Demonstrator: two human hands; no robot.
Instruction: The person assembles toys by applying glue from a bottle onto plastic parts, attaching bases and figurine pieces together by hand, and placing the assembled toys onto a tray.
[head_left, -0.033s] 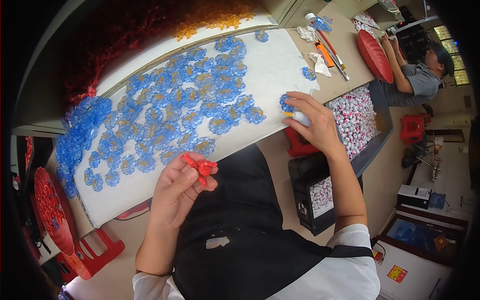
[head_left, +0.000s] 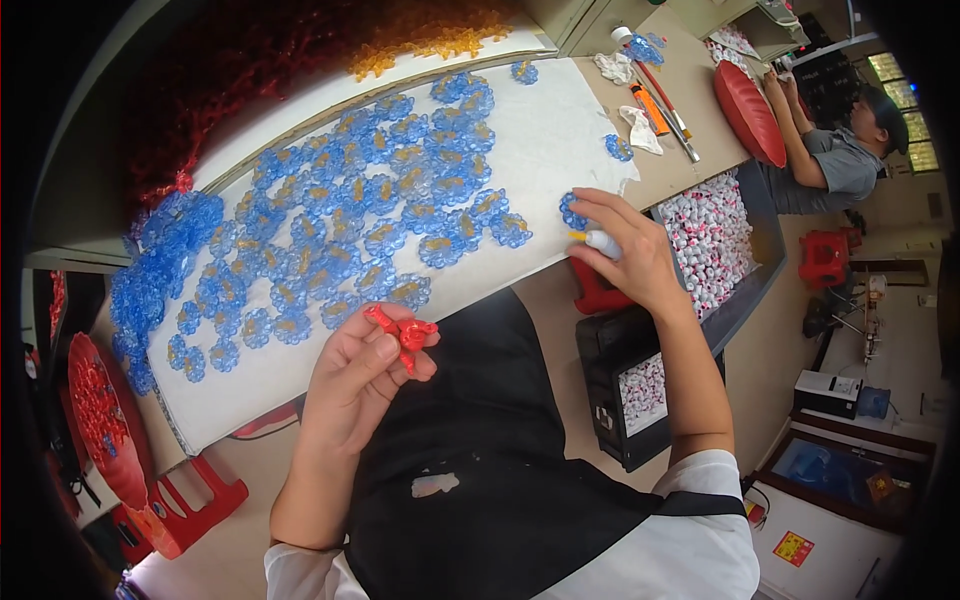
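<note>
Here, at a long workbench covered with a white sheet [head_left: 560,150], a person's left hand [head_left: 355,385] was closed around a small red translucent plastic flower piece [head_left: 402,330], pinched between thumb and fingertips just above the lap of a black apron [head_left: 480,460]. The right hand [head_left: 630,250] reached out to the sheet's near edge, its fingers wrapped around a small white glue bottle with a yellow nozzle [head_left: 600,240], the nozzle pointing at a single blue translucent plastic flower [head_left: 572,212] lying just beside the fingertips. Dozens of matching blue flowers with amber centres [head_left: 380,220] lay spread over the sheet, thickening into a heap of plain blue pieces [head_left: 160,260] at the left end. Behind the sheet ran a band of dark red pieces [head_left: 230,70] and a smaller drift of orange ones [head_left: 430,35]. A black crate of small white and red items [head_left: 705,235] stood to the right of the bench (a second such layer showed lower down), and a round red tray [head_left: 95,420] holding red pieces sat at the far left. Across the bench, another worker in a grey shirt [head_left: 840,165] leaned over a red oval tray [head_left: 748,112], near an orange tube [head_left: 648,108].
</note>
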